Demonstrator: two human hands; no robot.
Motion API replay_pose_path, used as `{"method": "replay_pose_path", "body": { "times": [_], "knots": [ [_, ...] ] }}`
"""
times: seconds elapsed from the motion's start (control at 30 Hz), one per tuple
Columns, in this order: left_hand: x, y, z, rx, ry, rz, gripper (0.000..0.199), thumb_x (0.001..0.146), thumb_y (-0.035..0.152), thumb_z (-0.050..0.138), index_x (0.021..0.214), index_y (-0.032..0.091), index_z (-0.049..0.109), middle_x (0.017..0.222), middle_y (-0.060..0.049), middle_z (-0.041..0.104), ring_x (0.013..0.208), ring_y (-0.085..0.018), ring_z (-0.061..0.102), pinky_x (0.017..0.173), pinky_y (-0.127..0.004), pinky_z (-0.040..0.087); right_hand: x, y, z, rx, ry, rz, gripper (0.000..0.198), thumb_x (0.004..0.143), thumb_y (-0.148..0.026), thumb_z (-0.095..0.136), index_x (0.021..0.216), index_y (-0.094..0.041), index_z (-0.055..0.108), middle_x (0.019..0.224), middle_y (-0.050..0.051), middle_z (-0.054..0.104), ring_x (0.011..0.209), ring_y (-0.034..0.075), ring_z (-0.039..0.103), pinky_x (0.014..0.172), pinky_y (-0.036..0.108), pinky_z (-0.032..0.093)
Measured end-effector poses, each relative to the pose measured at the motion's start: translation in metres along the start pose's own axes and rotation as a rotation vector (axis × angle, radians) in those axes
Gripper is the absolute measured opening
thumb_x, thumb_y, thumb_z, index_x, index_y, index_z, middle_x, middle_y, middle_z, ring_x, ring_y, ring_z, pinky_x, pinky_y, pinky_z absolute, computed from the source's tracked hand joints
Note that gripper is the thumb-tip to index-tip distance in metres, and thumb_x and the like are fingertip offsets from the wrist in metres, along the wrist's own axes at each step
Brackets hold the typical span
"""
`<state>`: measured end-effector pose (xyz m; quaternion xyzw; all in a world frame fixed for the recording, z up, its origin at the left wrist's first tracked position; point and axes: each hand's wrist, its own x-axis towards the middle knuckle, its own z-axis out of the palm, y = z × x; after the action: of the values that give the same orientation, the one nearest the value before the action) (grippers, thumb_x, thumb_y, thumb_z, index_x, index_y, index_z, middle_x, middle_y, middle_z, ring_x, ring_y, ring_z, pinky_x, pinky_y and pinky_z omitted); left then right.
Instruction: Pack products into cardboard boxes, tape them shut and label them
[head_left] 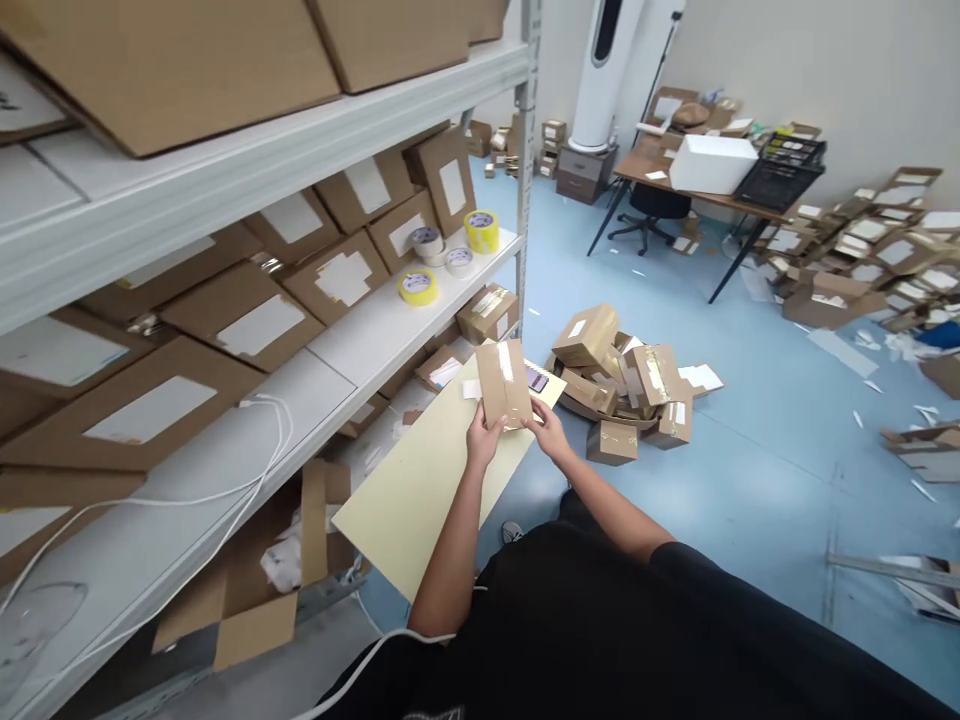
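Both my hands hold a small brown cardboard box (501, 385) with clear tape down its middle, just above a pale yellow board (420, 490). My left hand (484, 440) grips its near left corner, thumb on top. At the near right corner, my right hand (547, 430) is closed on the same box. A white paper label (471, 389) shows at the box's left side. Behind the box, a phone (537, 380) lies on the far end of the board. The undersides of my fingers are hidden.
A metal shelf (337, 360) on my left carries cardboard boxes, a white cable (262, 480) and rolls of tape (418, 287). Beyond my right hand, a pile of boxes (622, 375) lies on the blue floor. Farther back stand a desk (637, 165) and more heaped cartons (885, 250).
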<state>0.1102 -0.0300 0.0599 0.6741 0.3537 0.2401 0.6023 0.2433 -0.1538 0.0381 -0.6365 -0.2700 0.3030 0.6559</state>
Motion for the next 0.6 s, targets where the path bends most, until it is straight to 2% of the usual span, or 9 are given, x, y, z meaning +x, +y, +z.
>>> {"method": "replay_pose_path", "body": {
  "times": [0.17, 0.4, 0.5, 0.6],
  "knots": [
    [0.046, 0.025, 0.093, 0.015, -0.187, 0.039, 0.075, 0.093, 0.046, 0.071, 0.159, 0.021, 0.045, 0.141, -0.010, 0.069, 0.125, -0.026, 0.069, 0.107, -0.038, 0.055, 0.016, -0.011, -0.086, 0.004, 0.207, -0.020, 0.078, 0.087, -0.058, 0.070, 0.153, -0.020, 0.053, 0.155, 0.015, 0.057, 0.144, 0.033, 0.054, 0.117, 0.050, 0.047],
    [0.092, 0.028, 0.219, 0.192, -0.348, -0.044, 0.058, 0.092, 0.048, 0.070, 0.144, 0.023, 0.061, 0.125, -0.009, 0.077, 0.117, -0.028, 0.072, 0.105, -0.041, 0.055, 0.045, 0.007, -0.204, -0.070, 0.363, 0.122, 0.070, 0.086, -0.054, 0.066, 0.148, -0.020, 0.060, 0.139, 0.013, 0.070, 0.126, 0.034, 0.066, 0.112, 0.054, 0.051],
    [0.115, 0.027, 0.268, 0.252, -0.405, -0.061, 0.057, 0.093, 0.047, 0.068, 0.145, 0.024, 0.060, 0.129, -0.008, 0.076, 0.119, -0.028, 0.071, 0.105, -0.040, 0.054, 0.060, 0.017, -0.248, -0.051, 0.398, 0.116, 0.071, 0.085, -0.054, 0.066, 0.146, -0.018, 0.061, 0.137, 0.014, 0.071, 0.126, 0.034, 0.067, 0.113, 0.054, 0.050],
    [0.151, 0.032, 0.316, 0.214, -0.436, -0.028, 0.064, 0.094, 0.045, 0.066, 0.153, 0.022, 0.053, 0.140, -0.009, 0.070, 0.129, -0.027, 0.066, 0.110, -0.039, 0.051, 0.089, 0.020, -0.295, -0.057, 0.411, 0.087, 0.076, 0.086, -0.056, 0.064, 0.151, -0.017, 0.056, 0.143, 0.015, 0.067, 0.132, 0.034, 0.063, 0.116, 0.053, 0.047]
  ]
}}
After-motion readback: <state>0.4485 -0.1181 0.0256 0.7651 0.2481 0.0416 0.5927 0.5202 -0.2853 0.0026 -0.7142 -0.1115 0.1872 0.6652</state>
